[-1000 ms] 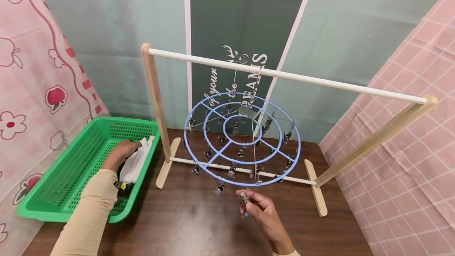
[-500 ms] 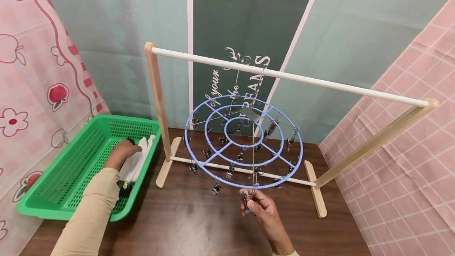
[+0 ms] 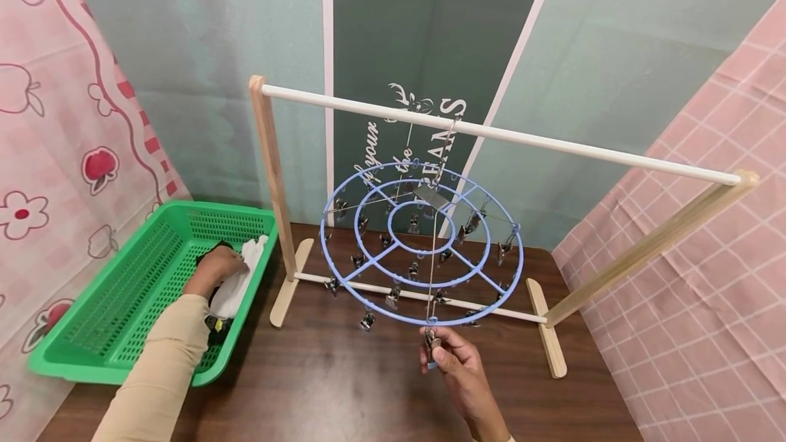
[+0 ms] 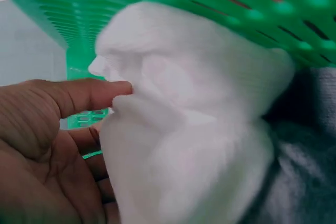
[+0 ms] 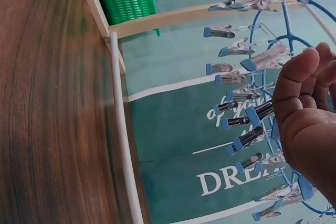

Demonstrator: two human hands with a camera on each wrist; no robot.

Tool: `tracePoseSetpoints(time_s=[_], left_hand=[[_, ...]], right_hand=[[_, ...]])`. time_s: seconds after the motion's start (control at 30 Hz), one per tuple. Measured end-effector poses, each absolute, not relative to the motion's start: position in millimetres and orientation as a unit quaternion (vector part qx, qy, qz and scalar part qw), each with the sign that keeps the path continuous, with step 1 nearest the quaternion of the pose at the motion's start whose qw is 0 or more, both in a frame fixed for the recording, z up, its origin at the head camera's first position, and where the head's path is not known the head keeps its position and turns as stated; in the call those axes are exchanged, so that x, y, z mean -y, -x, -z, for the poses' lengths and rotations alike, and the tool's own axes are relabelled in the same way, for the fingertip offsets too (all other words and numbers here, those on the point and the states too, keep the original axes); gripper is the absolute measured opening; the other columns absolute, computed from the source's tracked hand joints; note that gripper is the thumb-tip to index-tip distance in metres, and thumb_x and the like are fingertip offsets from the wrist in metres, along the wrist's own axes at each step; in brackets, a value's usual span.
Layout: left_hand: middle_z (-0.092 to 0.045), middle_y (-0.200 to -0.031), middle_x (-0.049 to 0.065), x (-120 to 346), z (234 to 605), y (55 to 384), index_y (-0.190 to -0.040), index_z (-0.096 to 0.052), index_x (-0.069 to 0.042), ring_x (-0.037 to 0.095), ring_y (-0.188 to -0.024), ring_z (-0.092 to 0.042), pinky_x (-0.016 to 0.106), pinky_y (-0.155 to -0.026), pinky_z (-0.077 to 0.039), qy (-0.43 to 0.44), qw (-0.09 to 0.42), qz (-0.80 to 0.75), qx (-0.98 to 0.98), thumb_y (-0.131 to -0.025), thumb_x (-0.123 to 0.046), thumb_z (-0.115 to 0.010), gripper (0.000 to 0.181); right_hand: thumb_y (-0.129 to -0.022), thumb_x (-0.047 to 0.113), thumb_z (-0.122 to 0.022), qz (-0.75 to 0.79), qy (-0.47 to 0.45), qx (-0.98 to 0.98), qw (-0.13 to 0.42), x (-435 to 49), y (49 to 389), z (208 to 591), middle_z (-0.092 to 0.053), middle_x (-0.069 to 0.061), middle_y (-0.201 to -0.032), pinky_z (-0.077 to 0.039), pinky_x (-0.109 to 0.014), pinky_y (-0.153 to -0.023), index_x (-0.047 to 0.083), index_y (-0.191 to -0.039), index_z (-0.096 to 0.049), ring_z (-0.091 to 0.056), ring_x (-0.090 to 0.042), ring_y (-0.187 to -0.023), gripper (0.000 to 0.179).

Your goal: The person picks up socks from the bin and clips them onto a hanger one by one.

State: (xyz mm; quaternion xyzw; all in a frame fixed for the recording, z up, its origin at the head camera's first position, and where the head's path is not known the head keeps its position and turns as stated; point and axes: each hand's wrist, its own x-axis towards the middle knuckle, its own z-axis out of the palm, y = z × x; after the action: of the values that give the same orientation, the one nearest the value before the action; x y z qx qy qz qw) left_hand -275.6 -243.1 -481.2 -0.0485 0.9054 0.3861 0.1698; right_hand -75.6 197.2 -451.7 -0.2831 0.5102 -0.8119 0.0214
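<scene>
In the head view, my left hand (image 3: 216, 270) reaches into the green basket (image 3: 117, 285) at the left. Its thumb and fingers pinch the edge of a white cloth (image 4: 173, 145), seen close up in the left wrist view. Dark fabric (image 4: 304, 177) lies beside the cloth. My right hand (image 3: 460, 370) pinches a metal clip (image 3: 430, 341) with a blue tip at the front of a round blue clip hanger (image 3: 396, 243). The hand largely hides this clip in the right wrist view. Several other clips dangle from the hanger's rings.
A rack with wooden posts (image 3: 270, 169) and a white top bar (image 3: 552, 145) carries the hanger by a hook. A lower white bar (image 3: 362, 286) joins the rack's feet. All stand on a brown wooden table (image 3: 319, 387), with cloth backdrops around it.
My right hand has shifted slightly right with the pinched clip, and the hanger has turned a little. My left hand has moved slightly around the white cloth, staying in the basket.
</scene>
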Motion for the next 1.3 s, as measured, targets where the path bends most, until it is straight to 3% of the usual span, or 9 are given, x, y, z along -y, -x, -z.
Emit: tracePoseSetpoints(time_s=[0.23,0.43,0.7,0.77,0.87,1.0,1.13,1.2,1.3], left_hand=[[-0.019,-0.058,-0.004,249,484,278,-0.063,-0.027,-0.015,0.014,-0.053,-0.019,0.033,-0.053,-0.025,0.052,0.124,-0.447,-0.884,-0.087,-0.013,-0.052,0.035],[-0.031,-0.063,0.000,245,475,275,-0.067,-0.039,-0.010,0.017,-0.057,-0.028,0.033,-0.055,-0.029,0.071,0.059,-0.503,-0.859,-0.084,-0.001,-0.051,0.023],[-0.032,-0.054,-0.003,244,468,269,-0.057,-0.037,-0.012,0.014,-0.048,-0.033,0.033,-0.049,-0.034,0.103,0.063,-0.547,-0.829,-0.083,-0.003,-0.045,0.029],[-0.038,-0.062,0.004,244,467,269,-0.059,-0.037,-0.009,0.020,-0.056,-0.040,0.036,-0.055,-0.036,0.121,0.074,-0.547,-0.825,-0.087,-0.008,-0.045,0.028],[-0.052,-0.100,0.026,242,466,269,-0.087,-0.057,0.008,0.037,-0.091,-0.052,0.045,-0.075,-0.045,0.141,0.096,-0.539,-0.825,-0.093,-0.021,-0.050,0.030],[-0.030,-0.147,0.029,239,464,268,-0.110,-0.056,0.014,0.043,-0.133,-0.031,0.053,-0.098,-0.037,0.143,0.121,-0.543,-0.819,-0.092,-0.037,-0.061,0.055],[-0.024,-0.153,0.026,237,462,268,-0.121,-0.058,0.010,0.044,-0.138,-0.023,0.055,-0.104,-0.032,0.118,0.135,-0.550,-0.815,-0.092,-0.042,-0.063,0.060],[-0.019,-0.154,0.027,238,461,268,-0.142,-0.040,0.005,0.047,-0.138,-0.019,0.059,-0.106,-0.027,0.102,0.142,-0.549,-0.817,-0.093,-0.044,-0.061,0.073],[-0.019,-0.153,0.028,237,458,271,-0.144,-0.036,0.004,0.047,-0.137,-0.020,0.059,-0.106,-0.026,0.089,0.148,-0.550,-0.817,-0.095,-0.043,-0.058,0.071]], right_hand=[[-0.100,-0.005,-0.036,0.815,0.271,-0.512,0.016,-195,76,454,-0.063,-0.004,-0.102,-0.050,-0.025,-0.075,-0.006,-0.125,-0.055,-0.060,-0.011,-0.089,0.032],[-0.099,-0.005,-0.037,0.815,0.267,-0.515,0.015,-193,75,457,-0.063,-0.002,-0.101,-0.049,-0.025,-0.075,0.001,-0.123,-0.059,-0.060,-0.011,-0.088,0.033],[-0.100,-0.005,-0.036,0.814,0.263,-0.518,0.014,-190,74,460,-0.062,-0.002,-0.099,-0.049,-0.026,-0.076,0.002,-0.125,-0.058,-0.060,-0.011,-0.087,0.034],[-0.100,-0.005,-0.036,0.812,0.264,-0.520,0.014,-190,74,460,-0.062,-0.002,-0.099,-0.049,-0.026,-0.076,0.001,-0.125,-0.058,-0.059,-0.011,-0.087,0.034],[-0.099,-0.005,-0.037,0.811,0.267,-0.521,0.015,-189,73,462,-0.062,-0.003,-0.099,-0.049,-0.025,-0.076,-0.004,-0.125,-0.056,-0.059,-0.011,-0.087,0.031],[-0.099,-0.006,-0.038,0.813,0.267,-0.517,0.019,-190,72,464,-0.062,-0.005,-0.096,-0.049,-0.026,-0.075,-0.010,-0.122,-0.053,-0.060,-0.011,-0.086,0.028],[-0.097,-0.008,-0.036,0.813,0.278,-0.512,0.015,-190,73,466,-0.062,-0.006,-0.092,-0.049,-0.028,-0.073,-0.013,-0.121,-0.051,-0.060,-0.013,-0.085,0.029],[-0.097,-0.008,-0.035,0.813,0.282,-0.508,0.015,-190,73,466,-0.061,-0.007,-0.091,-0.049,-0.028,-0.073,-0.012,-0.121,-0.051,-0.060,-0.013,-0.085,0.029],[-0.097,-0.007,-0.035,0.816,0.282,-0.504,0.017,-189,75,467,-0.061,-0.006,-0.092,-0.049,-0.027,-0.073,-0.011,-0.121,-0.052,-0.060,-0.013,-0.085,0.030]])
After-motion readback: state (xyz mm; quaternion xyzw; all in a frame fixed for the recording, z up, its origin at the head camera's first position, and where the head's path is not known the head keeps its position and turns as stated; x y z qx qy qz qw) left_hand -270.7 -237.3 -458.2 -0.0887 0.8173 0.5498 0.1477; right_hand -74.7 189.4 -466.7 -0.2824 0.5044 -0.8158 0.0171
